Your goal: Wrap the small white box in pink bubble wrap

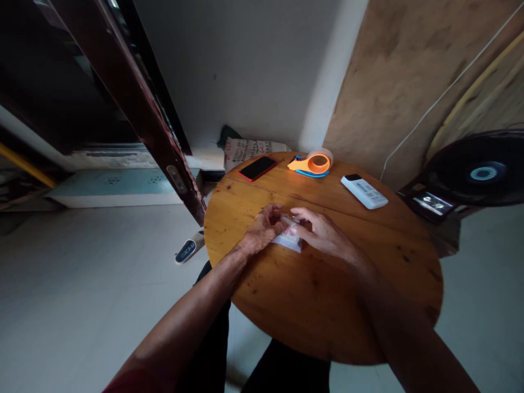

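Observation:
A small clear plastic packet (pixel 289 241) with whitish contents and a reddish mark lies on the round wooden table (pixel 327 305), close to its middle. My left hand (pixel 266 226) grips the packet's left side, with fingers curled and the thumb pressing on top. From the right, my right hand (pixel 321 232) has its thumb and bent fingers closed on the packet's upper right edge. The fingertips of both hands partly cover the packet, and what it holds cannot be made out.
Along the table's far side lie a red-edged phone (pixel 257 168), an orange tape dispenser (pixel 311 162) with a blue item under it, and a white power bank (pixel 364 191). A dark fan (pixel 487 172) stands at right. A door (pixel 135 98) is at left, a slipper (pixel 189 250) on the floor.

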A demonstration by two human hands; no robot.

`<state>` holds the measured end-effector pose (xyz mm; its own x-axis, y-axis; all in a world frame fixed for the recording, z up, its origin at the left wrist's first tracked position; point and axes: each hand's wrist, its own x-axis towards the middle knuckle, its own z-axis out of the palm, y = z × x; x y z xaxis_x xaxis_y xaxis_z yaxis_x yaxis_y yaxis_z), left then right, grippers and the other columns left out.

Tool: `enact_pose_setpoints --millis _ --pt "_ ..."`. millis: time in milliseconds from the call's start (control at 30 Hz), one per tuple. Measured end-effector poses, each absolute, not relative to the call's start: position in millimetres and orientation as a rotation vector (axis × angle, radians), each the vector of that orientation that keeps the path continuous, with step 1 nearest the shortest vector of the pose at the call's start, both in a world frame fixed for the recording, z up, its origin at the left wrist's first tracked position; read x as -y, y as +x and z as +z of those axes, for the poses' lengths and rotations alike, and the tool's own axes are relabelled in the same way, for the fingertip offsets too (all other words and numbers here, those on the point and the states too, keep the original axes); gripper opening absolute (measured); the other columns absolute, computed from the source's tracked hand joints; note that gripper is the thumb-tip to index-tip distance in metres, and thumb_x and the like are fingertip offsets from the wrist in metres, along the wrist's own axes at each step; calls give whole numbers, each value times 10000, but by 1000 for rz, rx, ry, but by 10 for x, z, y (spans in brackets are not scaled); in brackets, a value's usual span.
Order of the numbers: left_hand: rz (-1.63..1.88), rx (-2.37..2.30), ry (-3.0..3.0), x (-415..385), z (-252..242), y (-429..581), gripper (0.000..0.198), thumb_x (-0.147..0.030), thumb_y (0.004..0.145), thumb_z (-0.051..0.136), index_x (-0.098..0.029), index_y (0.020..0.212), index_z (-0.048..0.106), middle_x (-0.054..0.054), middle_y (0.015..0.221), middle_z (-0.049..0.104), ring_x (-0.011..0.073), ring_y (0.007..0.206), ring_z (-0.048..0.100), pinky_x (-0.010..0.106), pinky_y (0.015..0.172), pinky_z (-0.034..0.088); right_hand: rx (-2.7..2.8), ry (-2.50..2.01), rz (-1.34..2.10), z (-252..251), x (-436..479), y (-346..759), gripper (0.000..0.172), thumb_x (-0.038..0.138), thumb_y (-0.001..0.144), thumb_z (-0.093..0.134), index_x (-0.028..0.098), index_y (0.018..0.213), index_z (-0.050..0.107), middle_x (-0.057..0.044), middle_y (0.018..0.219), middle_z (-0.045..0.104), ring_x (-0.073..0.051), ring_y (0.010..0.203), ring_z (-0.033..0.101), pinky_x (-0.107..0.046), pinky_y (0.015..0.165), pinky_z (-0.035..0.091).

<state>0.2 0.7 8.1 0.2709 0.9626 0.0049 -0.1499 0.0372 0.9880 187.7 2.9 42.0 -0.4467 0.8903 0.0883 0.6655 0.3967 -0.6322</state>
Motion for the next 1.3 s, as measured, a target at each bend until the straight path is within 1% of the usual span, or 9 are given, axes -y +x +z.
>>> enact_pose_setpoints --millis 200,333,467,567,833,900,967,1100,1300 --pt "1068 -907 1180 -9 87 14 582 -289 691 719 -147 1186 447 74 985 627 139 770 602 251 656 452 2145 -1355 743 424 -34 1873 357 278 891 487 204 1224 594 -75 1099 723 -210 943 687 -324 779 529" --pt "1087 -908 1179 -21 63 32 495 -265 705 702 -154 1135 484 46 943 623 118 744 586 238 648 442 2109 -1411 680 460 -24 1832 314 264 874 496 190 1135 654 -78 1062 735 -212 921 687 -324 786 521" --pt "1089 -901 1199 -16 61 42 413 -251 722 686 -157 1086 516 22 903 606 102 735 566 229 658 435 2118 -1378 623 458 -19 1804 262 235 869 484 201 1003 707 -47 955 754 -186 815 688 -290 729 505" --pt "1075 -898 1210 -5 82 41 400 -245 719 690 -154 1072 526 22 905 603 104 742 562 228 658 434 2114 -1319 547 424 -17 1794 254 239 885 474 205 941 720 -32 904 756 -175 790 686 -274 710 487" --pt "1070 -947 1182 12 111 34 382 -208 726 702 -147 1080 573 35 919 633 104 738 563 221 656 436 2178 -1206 494 409 23 1756 270 203 897 452 218 897 722 -28 922 748 -171 829 679 -267 733 480" --pt "1059 -944 1179 12 109 33 375 -200 740 692 -149 1095 582 48 964 650 104 749 574 219 662 439 2212 -1222 493 446 37 1763 254 212 895 464 222 912 717 -29 922 747 -175 824 680 -274 734 485" --pt "1054 -911 1179 10 107 32 351 -202 756 681 -151 1090 589 63 1021 664 110 780 593 222 684 449 2231 -1258 489 487 53 1775 223 243 874 523 227 1008 701 -35 950 749 -186 835 686 -284 734 495" --pt "1050 -858 1185 0 93 37 300 -221 774 672 -139 1055 607 80 1026 685 121 800 618 225 697 454 2298 -1303 424 538 84 1787 437 256 781 663 245 1215 612 -53 1032 742 -220 887 691 -328 778 505" --pt "1059 -929 1221 -12 69 28 276 -231 766 664 -145 1027 640 48 933 685 100 711 587 209 638 429 2412 -1234 103 535 138 1749 401 241 819 649 223 1216 594 -76 1067 729 -240 940 670 -393 863 454"
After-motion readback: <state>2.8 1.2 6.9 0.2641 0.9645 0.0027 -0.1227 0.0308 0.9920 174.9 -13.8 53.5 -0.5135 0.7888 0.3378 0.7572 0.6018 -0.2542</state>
